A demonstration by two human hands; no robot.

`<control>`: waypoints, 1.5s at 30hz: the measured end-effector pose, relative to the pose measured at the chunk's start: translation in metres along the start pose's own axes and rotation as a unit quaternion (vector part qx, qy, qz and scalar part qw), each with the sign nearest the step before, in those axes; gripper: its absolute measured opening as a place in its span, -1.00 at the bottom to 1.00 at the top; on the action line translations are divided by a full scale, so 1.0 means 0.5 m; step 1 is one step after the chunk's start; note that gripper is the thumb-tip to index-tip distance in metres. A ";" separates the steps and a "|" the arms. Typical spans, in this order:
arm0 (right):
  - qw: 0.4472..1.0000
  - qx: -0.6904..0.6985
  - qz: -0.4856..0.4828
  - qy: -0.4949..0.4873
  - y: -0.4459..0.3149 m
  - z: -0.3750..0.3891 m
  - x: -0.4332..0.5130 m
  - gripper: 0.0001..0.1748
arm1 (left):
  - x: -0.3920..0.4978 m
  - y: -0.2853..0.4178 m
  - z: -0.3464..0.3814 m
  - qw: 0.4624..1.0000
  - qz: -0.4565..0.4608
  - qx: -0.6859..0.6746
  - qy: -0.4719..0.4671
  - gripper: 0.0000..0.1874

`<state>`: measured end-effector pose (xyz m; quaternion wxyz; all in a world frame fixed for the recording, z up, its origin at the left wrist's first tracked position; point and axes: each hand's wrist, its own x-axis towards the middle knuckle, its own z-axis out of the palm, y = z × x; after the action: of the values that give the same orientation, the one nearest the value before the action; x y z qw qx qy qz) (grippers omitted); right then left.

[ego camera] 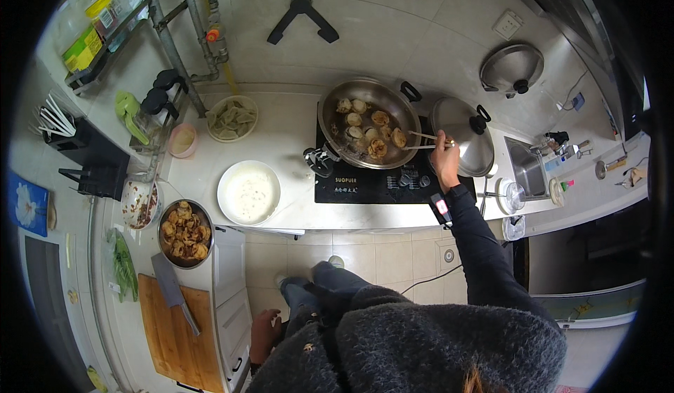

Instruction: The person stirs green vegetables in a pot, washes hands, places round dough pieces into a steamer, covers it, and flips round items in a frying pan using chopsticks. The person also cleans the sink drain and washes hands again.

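In my right hand [446, 161] is a pair of chopsticks [425, 141], their tips at a browned piece of food [398, 138] near the right side of the steel wok [329, 98]. Several paler and browned pieces lie in oil there. The wok stands on a black cooktop [363, 190]. Low beside my body, away from the counter things, hangs my left hand [266, 335], fingers loosely bent and nothing visible in it. A white bowl of pale batter [249, 193] sits left of the cooktop. A metal bowl [210, 230] of fried pieces is farther left.
A domed steel lid [462, 137] rests right of the wok, before the sink [526, 169]. On the left counter, a cleaver [171, 287] lies across a wooden cutting board [174, 340]. A bowl of sliced green food [231, 119] stands by the wall, near metal pipes [174, 45].
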<state>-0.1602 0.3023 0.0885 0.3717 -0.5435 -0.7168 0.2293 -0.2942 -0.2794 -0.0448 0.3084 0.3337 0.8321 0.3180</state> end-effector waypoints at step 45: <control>0.990 0.044 -0.074 -0.115 0.010 0.060 -0.106 -0.80 | 0.016 0.006 -0.023 0.999 0.002 0.036 -0.037 -0.78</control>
<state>-0.1737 0.2558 0.0514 0.3258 -0.4420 -0.7826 0.2933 -0.3059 -0.2754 -0.0381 0.3259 0.3573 0.8305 0.2762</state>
